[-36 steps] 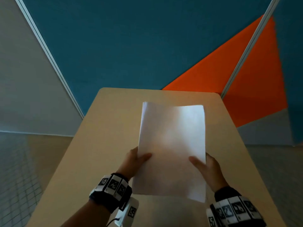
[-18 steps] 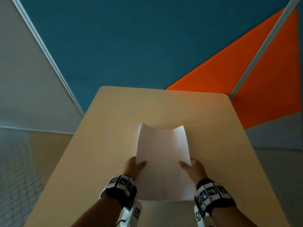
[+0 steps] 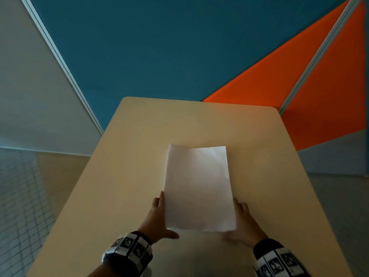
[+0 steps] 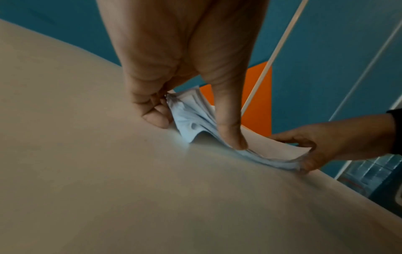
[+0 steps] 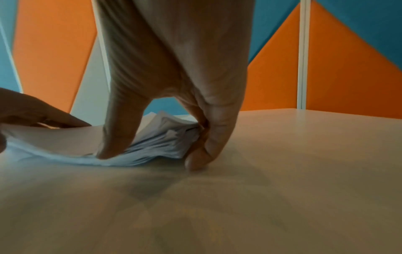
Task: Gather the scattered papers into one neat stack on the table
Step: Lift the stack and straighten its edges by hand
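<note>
A stack of white papers (image 3: 199,188) lies on the beige table (image 3: 199,120), its long sides running away from me. My left hand (image 3: 157,214) holds the near left corner, fingers along the side and thumb against the near edge. My right hand (image 3: 243,218) holds the near right corner the same way. In the left wrist view my left hand (image 4: 195,130) pinches the sheets (image 4: 272,149), and the near edge bows up a little. In the right wrist view my right hand (image 5: 156,154) squeezes the fanned sheet edges (image 5: 65,141).
Blue and orange partition panels (image 3: 179,56) stand right behind the table's far edge. A white metal post (image 3: 319,56) runs between the panels at the right. Tiled floor (image 3: 20,196) lies to the left of the table.
The stack, held tilted up before, has come down flat onto the table and nearer to me. Both thumbs have slid off the top sheet to the near edge.
</note>
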Motion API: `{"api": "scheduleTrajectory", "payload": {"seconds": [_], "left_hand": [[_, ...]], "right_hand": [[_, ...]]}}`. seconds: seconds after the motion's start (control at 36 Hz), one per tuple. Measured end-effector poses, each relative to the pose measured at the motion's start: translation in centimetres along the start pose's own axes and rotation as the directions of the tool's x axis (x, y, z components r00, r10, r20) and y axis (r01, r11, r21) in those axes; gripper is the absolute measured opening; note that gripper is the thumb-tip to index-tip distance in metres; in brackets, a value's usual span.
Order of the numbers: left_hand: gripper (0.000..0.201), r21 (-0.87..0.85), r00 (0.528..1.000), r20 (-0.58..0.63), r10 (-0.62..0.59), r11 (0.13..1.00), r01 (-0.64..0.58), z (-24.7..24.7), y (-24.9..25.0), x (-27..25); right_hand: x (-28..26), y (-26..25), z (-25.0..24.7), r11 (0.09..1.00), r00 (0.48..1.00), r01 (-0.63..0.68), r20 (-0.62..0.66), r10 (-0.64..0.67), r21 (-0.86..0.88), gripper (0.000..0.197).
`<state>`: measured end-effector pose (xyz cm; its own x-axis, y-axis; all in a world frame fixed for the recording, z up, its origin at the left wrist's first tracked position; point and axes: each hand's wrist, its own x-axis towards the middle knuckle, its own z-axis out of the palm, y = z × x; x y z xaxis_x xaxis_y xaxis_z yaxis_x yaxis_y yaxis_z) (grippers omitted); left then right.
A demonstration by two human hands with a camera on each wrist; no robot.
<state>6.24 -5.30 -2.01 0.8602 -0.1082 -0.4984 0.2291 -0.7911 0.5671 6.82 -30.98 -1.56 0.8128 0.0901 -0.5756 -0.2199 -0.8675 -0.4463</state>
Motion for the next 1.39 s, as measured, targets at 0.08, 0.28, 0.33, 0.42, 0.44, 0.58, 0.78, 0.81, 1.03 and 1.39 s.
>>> {"api": "scheduleTrajectory", "payload": {"seconds": [0.08, 0.28, 0.33, 0.42, 0.44, 0.58, 0.78, 0.81, 1.03, 1.39], "left_hand": [[0.133, 0.016, 0.999, -0.047, -0.015, 1.0, 0.016, 0.6, 0.1, -0.3], [0.121, 0.004, 0.991, -0.135, -0.016, 1.0, 0.016, 0.9, 0.9, -0.6], [0.119, 0.012, 0.99, -0.142, -0.014, 1.0, 0.016, 1.0, 0.9, -0.6], [0.119, 0.019, 0.99, -0.136, -0.023, 0.999, 0.026, 1.2, 0.8, -0.7], [0.119, 0.024, 0.99, -0.136, -0.026, 0.999, 0.029, 1.2, 0.8, -0.7], [0.119, 0.072, 0.991, -0.117, -0.058, 0.995, 0.066, 1.1, 1.0, -0.4], [0.114, 0.098, 0.998, -0.048, -0.047, 0.994, 0.051, 0.0, 0.9, -0.2], [0.109, 0.1, 0.998, -0.047, -0.037, 0.994, 0.042, -0.2, 0.9, -0.2], [0.118, 0.084, 0.998, -0.034, -0.044, 0.995, 0.047, -0.2, 0.9, -0.2], [0.112, 0.098, 0.994, -0.076, -0.078, 0.992, 0.085, 0.2, 1.3, -0.4]], "right_hand": [[-0.3, -0.4, 0.6, 0.998, 0.997, -0.031, -0.066, 0.027, -0.057, 0.118], [-0.5, -1.0, 1.2, 0.993, 0.985, -0.075, -0.16, 0.06, -0.089, 0.099], [-0.6, -1.0, 1.3, 0.992, 0.983, -0.086, -0.167, 0.071, -0.09, 0.097], [-0.7, -0.9, 1.4, 0.992, 0.982, -0.09, -0.172, 0.074, -0.083, 0.095], [-0.7, -0.9, 1.5, 0.992, 0.982, -0.09, -0.173, 0.074, -0.083, 0.094], [-0.8, -1.0, 1.6, 0.991, 0.979, -0.1, -0.186, 0.082, -0.087, 0.093], [-1.2, -0.7, 0.7, 1.0, 0.997, -0.015, -0.078, 0.014, -0.011, 0.108], [-1.1, -0.6, 0.6, 1.0, 0.997, -0.007, -0.079, 0.006, -0.006, 0.105], [-1.1, -0.3, 0.5, 1.0, 1.0, 0.014, -0.026, -0.015, -0.005, 0.133], [-1.1, -0.4, 0.8, 1.0, 0.997, -0.009, -0.081, 0.008, -0.003, 0.107]]}}
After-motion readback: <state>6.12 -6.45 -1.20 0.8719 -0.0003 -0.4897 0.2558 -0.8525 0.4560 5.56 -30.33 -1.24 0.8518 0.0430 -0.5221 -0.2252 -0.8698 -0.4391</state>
